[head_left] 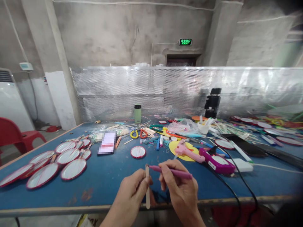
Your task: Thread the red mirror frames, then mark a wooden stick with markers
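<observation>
Right at the near edge of the long blue desk (pixel 99 179), the person's two hands are together, both well in front of the small round red-rimmed white disc (pixel 138 152) that lies alone in the middle of the desk. The left hand (pixel 132 192) is pinched shut on a thin pale wooden craft stick (pixel 147 189), held upright with its lower end hanging past the desk's edge. The right hand (pixel 178 189) is clamped on a slim magenta marker pen (pixel 172 171) in a writing grip; the pen lies nearly level and its tip meets the top end of the stick.

Left of the disc lies a spread of larger oval red-rimmed white fans (pixel 56 160), overlapping one another. Just right of the disc sits a pink plastic glue gun (pixel 187 151) on a yellow round sheet (pixel 176 145), and beyond that, further right, a purple and white plastic tool (pixel 217 162) with a black cable (pixel 234 189) running off over the near edge. Behind the disc lie yellow- and red-handled scissors (pixel 138 134) among loose sticks and pens, and further behind stands a green cylindrical bottle (pixel 137 113) against a perforated metal screen (pixel 165 91). Far left of the disc, off the desk, stands a red plastic chair (pixel 14 135).
</observation>
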### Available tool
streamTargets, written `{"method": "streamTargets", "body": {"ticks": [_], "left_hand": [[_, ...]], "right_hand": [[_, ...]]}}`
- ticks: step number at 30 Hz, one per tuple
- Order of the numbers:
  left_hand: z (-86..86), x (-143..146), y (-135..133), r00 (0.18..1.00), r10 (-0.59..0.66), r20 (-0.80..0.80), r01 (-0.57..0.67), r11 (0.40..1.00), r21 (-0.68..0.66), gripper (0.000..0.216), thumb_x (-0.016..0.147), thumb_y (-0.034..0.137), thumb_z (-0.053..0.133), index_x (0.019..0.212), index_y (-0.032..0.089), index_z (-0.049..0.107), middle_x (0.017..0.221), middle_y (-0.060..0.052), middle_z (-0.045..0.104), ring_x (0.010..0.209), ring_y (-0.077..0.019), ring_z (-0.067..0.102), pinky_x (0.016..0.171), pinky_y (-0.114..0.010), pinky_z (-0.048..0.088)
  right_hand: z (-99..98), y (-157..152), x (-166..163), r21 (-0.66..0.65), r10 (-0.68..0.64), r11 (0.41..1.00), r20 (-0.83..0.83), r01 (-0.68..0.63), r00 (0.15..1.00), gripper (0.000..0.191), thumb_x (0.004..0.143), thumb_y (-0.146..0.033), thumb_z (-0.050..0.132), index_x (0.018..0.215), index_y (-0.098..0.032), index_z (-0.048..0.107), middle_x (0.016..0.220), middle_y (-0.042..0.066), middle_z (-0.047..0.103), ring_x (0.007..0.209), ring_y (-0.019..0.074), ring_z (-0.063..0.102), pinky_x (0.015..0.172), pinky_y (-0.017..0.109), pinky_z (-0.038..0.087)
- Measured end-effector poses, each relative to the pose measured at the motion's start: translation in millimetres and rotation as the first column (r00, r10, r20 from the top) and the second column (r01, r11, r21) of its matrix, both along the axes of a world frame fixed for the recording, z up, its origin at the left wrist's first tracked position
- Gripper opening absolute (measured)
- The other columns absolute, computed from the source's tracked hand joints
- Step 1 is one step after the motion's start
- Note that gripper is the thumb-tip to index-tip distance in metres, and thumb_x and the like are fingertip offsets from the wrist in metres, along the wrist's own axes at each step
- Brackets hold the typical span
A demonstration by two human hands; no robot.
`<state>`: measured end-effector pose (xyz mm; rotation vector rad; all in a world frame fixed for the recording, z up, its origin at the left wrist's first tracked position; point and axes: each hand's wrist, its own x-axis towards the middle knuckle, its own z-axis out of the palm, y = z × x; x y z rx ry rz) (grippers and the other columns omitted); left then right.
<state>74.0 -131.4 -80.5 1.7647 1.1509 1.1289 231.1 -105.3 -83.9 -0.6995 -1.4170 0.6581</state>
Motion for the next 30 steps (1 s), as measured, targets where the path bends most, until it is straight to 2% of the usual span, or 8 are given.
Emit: {"method": "streamTargets", "body": {"ticks": [7, 12, 16, 24, 30], "left_hand": [[-0.2, 1, 0, 1.000, 0.008, -0.008, -0.008, 1.000, 0.000, 0.036, 0.100, 0.045, 0.043, 0.077, 0.020, 0.054, 0.074, 0.000, 0.057, 0.071, -0.0160, 0.050, 0.068, -0.024, 0.040], [2.8, 1, -1, 1.000, 0.011, -0.018, -0.011, 1.000, -0.007, 0.035, 0.099, 0.045, 0.042, 0.077, 0.020, 0.053, 0.074, 0.000, 0.056, 0.071, -0.0163, 0.051, 0.068, -0.024, 0.041], [3.4, 1, -1, 1.000, 0.011, -0.019, -0.011, 1.000, -0.018, 0.034, 0.098, 0.045, 0.042, 0.077, 0.020, 0.052, 0.073, 0.001, 0.055, 0.069, -0.0162, 0.051, 0.066, -0.024, 0.041], [4.7, 1, -1, 1.000, 0.007, 0.004, -0.007, 1.000, -0.017, 0.033, 0.098, 0.043, 0.044, 0.075, 0.021, 0.052, 0.071, 0.001, 0.056, 0.068, -0.0161, 0.052, 0.064, -0.023, 0.042], [6.8, 2, -2, 1.000, 0.008, -0.007, -0.008, 1.000, -0.018, 0.034, 0.098, 0.044, 0.044, 0.074, 0.021, 0.050, 0.072, 0.001, 0.055, 0.068, -0.0158, 0.052, 0.065, -0.023, 0.041]], "right_hand": [[5.4, -5, -7, -0.032, -0.070, 0.997, -0.070, 0.068, 0.995, 0.023, 0.094, -0.036, 0.063, 0.079, -0.019, 0.068, 0.057, -0.004, 0.057, 0.041, 0.0067, 0.048, 0.041, 0.017, 0.040], [6.6, -5, -7, 0.005, -0.051, 0.999, -0.092, 0.052, 0.994, 0.020, 0.093, -0.033, 0.064, 0.080, -0.019, 0.069, 0.058, -0.004, 0.058, 0.040, 0.0065, 0.050, 0.040, 0.016, 0.041], [8.7, -7, -9, -0.022, -0.080, 0.997, -0.123, 0.078, 0.989, 0.020, 0.093, -0.032, 0.064, 0.079, -0.019, 0.069, 0.058, -0.004, 0.058, 0.040, 0.0059, 0.049, 0.040, 0.016, 0.040], [8.7, -8, -10, -0.010, -0.092, 0.996, -0.078, 0.091, 0.993, 0.021, 0.093, -0.032, 0.063, 0.078, -0.019, 0.069, 0.057, -0.004, 0.057, 0.040, 0.0065, 0.048, 0.041, 0.017, 0.041], [9.7, -9, -11, -0.009, -0.097, 0.995, -0.104, 0.096, 0.990, 0.019, 0.093, -0.032, 0.064, 0.079, -0.020, 0.069, 0.057, -0.005, 0.057, 0.040, 0.0065, 0.048, 0.041, 0.017, 0.040]]}}
